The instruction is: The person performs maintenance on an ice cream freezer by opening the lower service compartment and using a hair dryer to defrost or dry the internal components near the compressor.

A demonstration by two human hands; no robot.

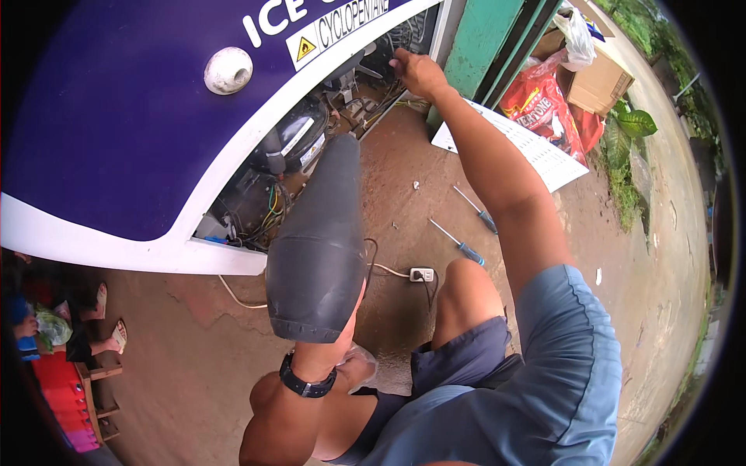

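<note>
My left hand (350, 311) grips a black blower (315, 245) from behind, its fingers mostly hidden, with the tapered nozzle pointing into the open lower compartment of a purple and white freezer (124, 132). Inside are a black compressor (295, 144), tubing and coloured wires (273, 203). My right hand (420, 74) reaches to the compartment's upper right end, fingers curled at dark parts, what they hold too small to make out. Two blue-handled screwdrivers (471, 252) lie on the concrete floor (186, 326) below my right arm, near a white printed sheet (544, 159).
A power strip (421, 275) with cords lies by my right knee. A green post (482, 46) adjoins the freezer; cardboard boxes (598, 81) and red bags (536, 116) are piled beside it. At the left edge are another person's feet (116, 338) and red stacked items (58, 396).
</note>
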